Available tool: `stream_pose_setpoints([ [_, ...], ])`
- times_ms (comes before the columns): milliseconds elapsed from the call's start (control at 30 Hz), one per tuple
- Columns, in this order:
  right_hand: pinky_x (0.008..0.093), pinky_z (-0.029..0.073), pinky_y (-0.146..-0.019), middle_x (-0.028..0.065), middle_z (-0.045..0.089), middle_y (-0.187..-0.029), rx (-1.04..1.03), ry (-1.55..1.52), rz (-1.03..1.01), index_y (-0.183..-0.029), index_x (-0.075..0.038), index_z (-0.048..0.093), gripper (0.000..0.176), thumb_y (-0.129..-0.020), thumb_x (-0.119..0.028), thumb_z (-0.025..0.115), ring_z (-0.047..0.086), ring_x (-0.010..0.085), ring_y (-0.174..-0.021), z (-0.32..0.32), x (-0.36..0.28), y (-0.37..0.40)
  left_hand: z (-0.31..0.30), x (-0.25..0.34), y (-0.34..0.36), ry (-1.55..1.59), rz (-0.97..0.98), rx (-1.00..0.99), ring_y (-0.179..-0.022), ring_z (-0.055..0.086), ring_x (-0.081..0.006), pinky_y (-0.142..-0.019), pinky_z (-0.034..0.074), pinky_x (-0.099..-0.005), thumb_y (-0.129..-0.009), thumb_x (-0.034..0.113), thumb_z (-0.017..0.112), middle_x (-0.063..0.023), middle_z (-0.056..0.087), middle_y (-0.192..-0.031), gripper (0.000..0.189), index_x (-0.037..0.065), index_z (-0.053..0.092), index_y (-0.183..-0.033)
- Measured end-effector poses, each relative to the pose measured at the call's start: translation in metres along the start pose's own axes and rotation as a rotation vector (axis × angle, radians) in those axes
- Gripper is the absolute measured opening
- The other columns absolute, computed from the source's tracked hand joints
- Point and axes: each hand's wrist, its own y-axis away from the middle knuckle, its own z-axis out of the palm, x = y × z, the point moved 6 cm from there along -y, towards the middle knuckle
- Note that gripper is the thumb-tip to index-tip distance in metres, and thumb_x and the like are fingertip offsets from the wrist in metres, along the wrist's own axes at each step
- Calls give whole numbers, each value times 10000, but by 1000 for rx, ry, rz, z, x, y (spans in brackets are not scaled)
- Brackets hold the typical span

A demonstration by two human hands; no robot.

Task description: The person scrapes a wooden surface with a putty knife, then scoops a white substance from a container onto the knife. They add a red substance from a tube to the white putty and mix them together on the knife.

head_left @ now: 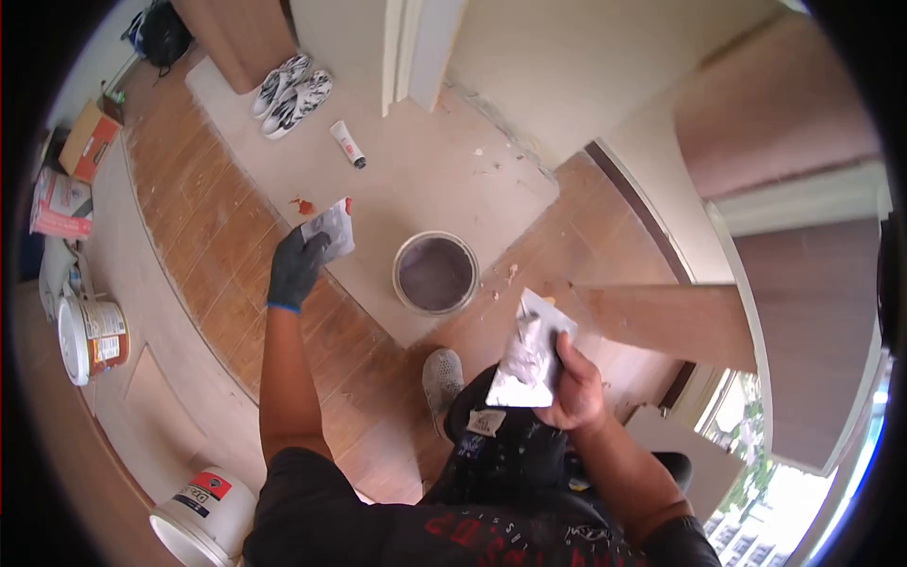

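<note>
In a dark grey glove, my left hand (298,265) grips a flat putty knife (337,219) with red at one corner and grey smears on its face. My bare right hand (578,386) is closed on the edge of a flat metal plate (515,386) that carries a lump of grey putty (531,342); the thumb lies along its right side. Between the two hands, on the floor, stands a round bucket (400,295) with grey putty inside. Neither tool touches the bucket.
A white tube (347,144) with a dark cap and patterned shoes (295,97) lie ahead on the floor. White tubs (99,340) and boxes (90,142) line the left side. A wooden board (675,323) juts in from the right. My shoe (441,376) is below the bucket.
</note>
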Motion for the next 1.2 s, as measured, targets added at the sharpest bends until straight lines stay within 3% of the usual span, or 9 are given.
stream_pose_setpoints([
  [33,488,445,-1063,138,615,-1299,11,30,-35,-1420,-48,445,525,-1028,-394,486,608,303,-1189,-3,0,4,27,43,34,170,11,-52,-1018,673,-187,-891,537,-332,-925,138,628,-98,698,-1144,301,-15,674,-1180],
  [100,475,440,-1065,138,621,-1292,23,65,-69,-1409,-42,460,511,-1029,-382,488,607,298,-1191,-5,-2,14,74,122,97,-71,217,-129,-1038,665,-227,-915,527,-346,-949,108,574,-118,677,-1173,281,-18,669,-1183],
  [167,466,434,-1075,140,623,-1294,-43,72,-93,-1387,-16,480,493,-1033,-360,484,606,299,-1197,-4,-7,29,116,170,156,-431,635,-230,-1065,642,-288,-961,503,-368,-941,82,551,-148,669,-1137,286,-7,667,-1187],
  [233,461,438,-1073,142,627,-1289,-73,81,-150,-1375,-7,489,489,-1032,-355,489,609,298,-1194,-2,-8,57,154,191,211,-326,596,-227,-1066,613,-341,-981,485,-403,-896,50,577,-166,660,-1126,302,23,672,-1182],
  [333,460,464,-1037,132,646,-1254,-44,97,-235,-1348,-21,520,484,-1021,-378,510,625,288,-1162,7,-21,110,210,232,277,-514,1001,-291,-1047,611,-350,-956,487,-429,-840,42,645,-156,653,-1124,330,45,678,-1168],
  [567,464,476,-1031,126,629,-1282,-129,71,-502,-1364,-20,496,470,-1028,-348,500,621,284,-1174,5,-63,251,298,308,374,-685,1374,-342,-1069,587,-336,-964,466,-453,-749,29,668,-118,636,-1123,423,90,691,-1167],
  [767,413,508,-979,124,641,-1223,-180,73,-828,-1300,-3,523,379,-1052,-288,483,628,239,-1132,-24,-113,332,356,335,404,-890,1387,-431,-1049,609,-342,-935,489,-442,-764,7,632,-144,661,-1092,459,62,659,-1219],
  [1000,317,495,-919,85,668,-1137,180,539,-1470,-1224,23,591,380,-1089,-277,402,633,145,-995,-50,-148,387,460,336,462,-885,1319,-537,-984,611,-364,-885,510,-436,-810,49,611,-199,643,-1082,472,-4,583,-1278],
  [1200,301,492,-793,89,703,-972,504,597,-1530,-1110,32,647,404,-1088,-279,390,622,141,-877,-94,-167,388,516,317,447,-894,1268,-625,-1009,625,-363,-908,508,-445,-850,57,600,-205,652,-1081,393,-18,606,-1235],
])
